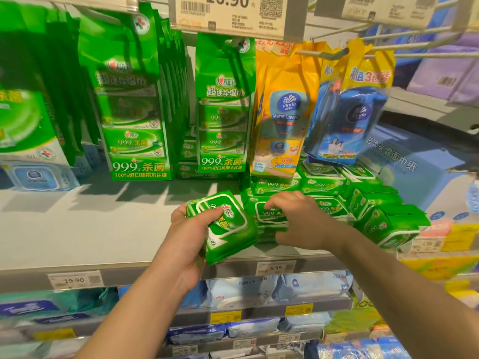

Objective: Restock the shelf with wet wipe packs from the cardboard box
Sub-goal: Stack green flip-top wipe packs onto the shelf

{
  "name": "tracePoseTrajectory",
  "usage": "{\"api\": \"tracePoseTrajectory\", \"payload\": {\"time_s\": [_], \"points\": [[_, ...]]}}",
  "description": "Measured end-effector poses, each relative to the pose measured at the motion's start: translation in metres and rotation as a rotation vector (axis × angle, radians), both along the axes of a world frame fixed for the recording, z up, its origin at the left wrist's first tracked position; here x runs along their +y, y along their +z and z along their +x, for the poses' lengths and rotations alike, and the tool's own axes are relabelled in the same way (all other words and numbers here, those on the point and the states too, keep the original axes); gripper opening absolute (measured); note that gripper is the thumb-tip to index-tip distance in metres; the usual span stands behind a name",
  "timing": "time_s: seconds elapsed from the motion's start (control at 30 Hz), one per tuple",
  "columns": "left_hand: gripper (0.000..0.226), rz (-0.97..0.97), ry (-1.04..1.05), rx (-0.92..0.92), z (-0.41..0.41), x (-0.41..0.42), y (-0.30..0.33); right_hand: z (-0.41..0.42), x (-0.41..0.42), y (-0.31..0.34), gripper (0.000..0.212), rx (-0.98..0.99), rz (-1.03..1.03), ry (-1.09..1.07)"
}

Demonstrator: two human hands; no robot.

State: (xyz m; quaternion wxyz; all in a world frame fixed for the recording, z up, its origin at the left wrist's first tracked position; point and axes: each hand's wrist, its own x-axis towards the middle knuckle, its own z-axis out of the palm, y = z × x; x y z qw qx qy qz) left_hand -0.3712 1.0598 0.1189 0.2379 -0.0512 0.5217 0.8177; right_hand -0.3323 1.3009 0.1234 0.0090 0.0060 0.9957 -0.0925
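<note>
My left hand (188, 239) grips a green wet wipe pack (228, 226), tilted, just above the front of the grey shelf (85, 229). My right hand (298, 221) has its fingers curled over the top of a stack of green packs (269, 216) on the shelf and its thumb at the stack's front. More green packs (324, 182) are stacked behind and to the right, and some at the right (388, 221) lean over. The cardboard box is out of view.
Green multi-packs (134, 120) hang on hooks at left and centre, and yellow (282, 120) and blue (347, 120) packs hang at right, above the stacks. Price tags (276, 268) line the shelf edge. Lower shelves hold pale blue packs (259, 288).
</note>
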Motion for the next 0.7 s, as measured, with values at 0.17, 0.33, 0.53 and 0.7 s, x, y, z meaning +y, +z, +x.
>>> {"api": "tracePoseTrajectory", "payload": {"time_s": [0.17,0.33,0.53,0.7], "points": [[0.049,0.001,0.003,-0.007,0.000,0.005,0.000,-0.001,0.004,-0.011,0.070,0.133,0.109,0.018],[0.046,0.023,-0.014,-0.021,-0.001,0.011,0.001,0.000,0.008,-0.013,0.065,0.175,0.096,0.003],[0.031,0.045,-0.044,-0.028,0.000,0.018,-0.002,0.002,0.008,-0.023,0.064,0.234,0.141,-0.029],[0.021,0.090,-0.055,-0.042,0.003,0.021,-0.002,0.013,0.006,-0.019,0.042,0.289,0.060,-0.063]]}}
